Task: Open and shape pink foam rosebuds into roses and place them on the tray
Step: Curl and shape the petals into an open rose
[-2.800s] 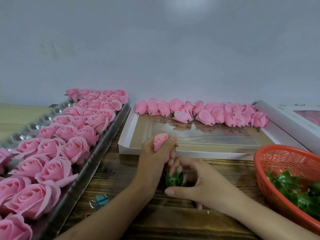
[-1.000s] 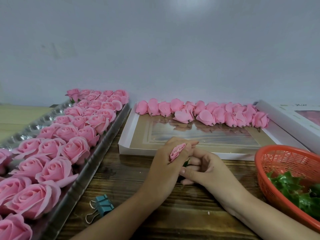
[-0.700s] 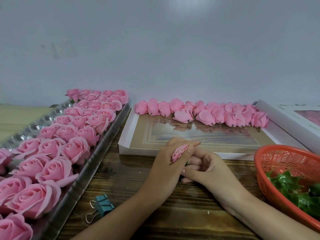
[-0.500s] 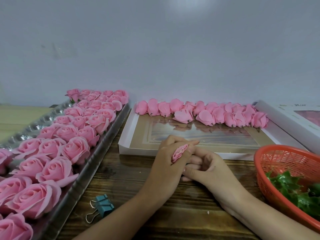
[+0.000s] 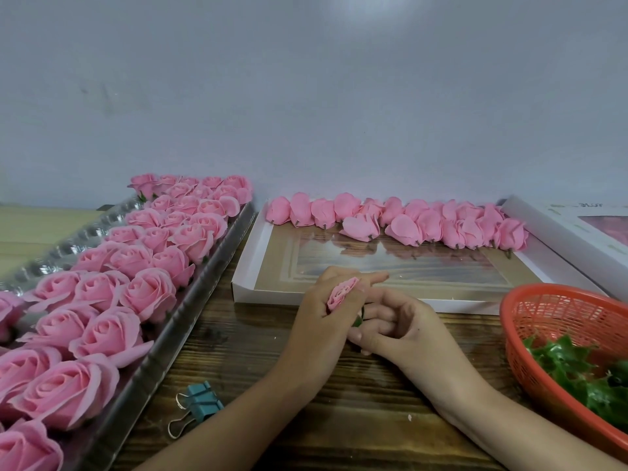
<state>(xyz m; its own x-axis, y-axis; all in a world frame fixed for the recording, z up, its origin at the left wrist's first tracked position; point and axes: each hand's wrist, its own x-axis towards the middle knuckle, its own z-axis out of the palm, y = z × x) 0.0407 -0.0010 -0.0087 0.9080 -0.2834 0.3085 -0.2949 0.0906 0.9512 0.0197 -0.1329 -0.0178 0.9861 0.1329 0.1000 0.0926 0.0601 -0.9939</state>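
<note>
My left hand [image 5: 319, 321] is closed around a pink foam rosebud [image 5: 341, 293], whose petal top pokes out between thumb and fingers. My right hand [image 5: 401, 329] presses against the bud's base from the right, where a sliver of green calyx [image 5: 358, 321] shows; its fingers are curled. Both hands rest on the wooden table just in front of a white box lid [image 5: 244, 287]. A row of closed rosebuds [image 5: 401, 219] lies along the lid's far edge. The silver tray [image 5: 163, 365] at the left holds several opened roses [image 5: 102, 300].
A red plastic basket [image 5: 557, 307] with green leaf calyxes [image 5: 577, 375] sits at the right edge. A teal binder clip [image 5: 200, 402] lies on the table near my left forearm. A white box [image 5: 577, 232] stands at the far right. A grey wall is close behind.
The bud was upright above a green calyx in my right hand; now both hands have come together and lowered, the bud is tilted and squeezed in my left fist. Little motion in the last second.
</note>
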